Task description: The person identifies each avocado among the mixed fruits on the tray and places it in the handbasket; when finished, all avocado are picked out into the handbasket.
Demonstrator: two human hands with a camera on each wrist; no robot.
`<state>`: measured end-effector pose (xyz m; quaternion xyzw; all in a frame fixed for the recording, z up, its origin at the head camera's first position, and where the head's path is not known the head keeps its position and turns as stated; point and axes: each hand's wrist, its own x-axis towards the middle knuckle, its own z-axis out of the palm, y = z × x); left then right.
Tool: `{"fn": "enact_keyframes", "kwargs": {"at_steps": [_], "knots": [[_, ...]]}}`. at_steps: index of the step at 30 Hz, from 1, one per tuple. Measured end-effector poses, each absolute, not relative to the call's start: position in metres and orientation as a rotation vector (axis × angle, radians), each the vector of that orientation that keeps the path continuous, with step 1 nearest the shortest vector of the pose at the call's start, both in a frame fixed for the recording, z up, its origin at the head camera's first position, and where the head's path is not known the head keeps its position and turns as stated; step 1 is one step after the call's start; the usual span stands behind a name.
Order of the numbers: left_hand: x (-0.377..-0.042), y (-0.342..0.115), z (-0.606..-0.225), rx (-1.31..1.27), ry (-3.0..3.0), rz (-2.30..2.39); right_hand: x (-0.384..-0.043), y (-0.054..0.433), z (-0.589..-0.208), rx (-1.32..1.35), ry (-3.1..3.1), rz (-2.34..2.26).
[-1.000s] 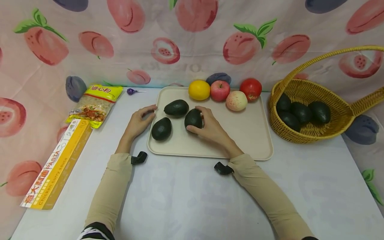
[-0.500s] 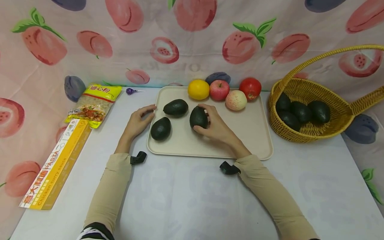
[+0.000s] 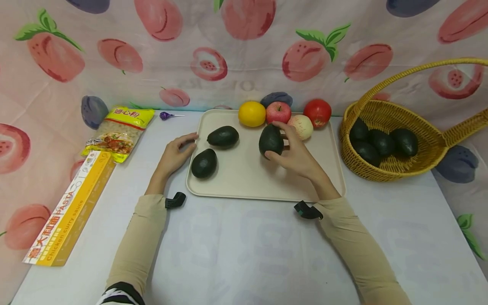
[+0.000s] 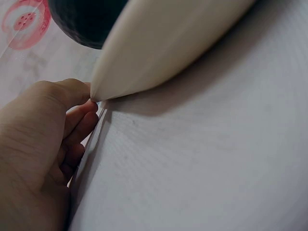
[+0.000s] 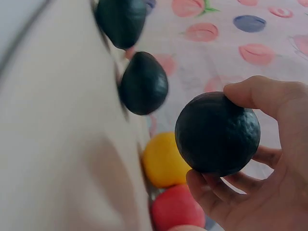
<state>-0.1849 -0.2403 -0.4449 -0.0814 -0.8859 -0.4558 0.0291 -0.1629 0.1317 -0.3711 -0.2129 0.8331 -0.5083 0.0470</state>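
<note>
My right hand (image 3: 295,154) grips a dark green avocado (image 3: 271,141) between thumb and fingers. In the right wrist view the held avocado (image 5: 217,134) hangs clear of the tray, whose surface carries a shadow. Two more avocados, one behind (image 3: 223,137) and one in front (image 3: 204,163), lie at the left of the beige tray (image 3: 244,186). My left hand (image 3: 176,156) rests on the table with its fingertips at the tray's left rim. The left wrist view shows those fingertips (image 4: 85,96) against the tray edge (image 4: 144,72), the lower fingers loosely bent.
Along the tray's back sit a lemon (image 3: 252,114), an apple (image 3: 278,112), a pale speckled peach (image 3: 302,127) and a tomato (image 3: 318,113). A wicker basket (image 3: 389,173) with several avocados stands right. A pasta bag (image 3: 122,129), a pasta box (image 3: 72,207) and a lollipop (image 3: 165,115) lie left.
My right hand has lifted the avocado from beside the other two and carried it rightward over the tray. The left hand has stayed at the tray's rim.
</note>
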Motion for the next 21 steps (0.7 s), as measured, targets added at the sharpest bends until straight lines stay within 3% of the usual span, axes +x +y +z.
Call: {"fn": "enact_keyframes", "kwargs": {"at_steps": [21], "knots": [[-0.186, -0.242, -0.446, -0.246, -2.744, -1.397, -0.158, 0.189, -0.332, -0.494, 2.639, -1.699]]}}
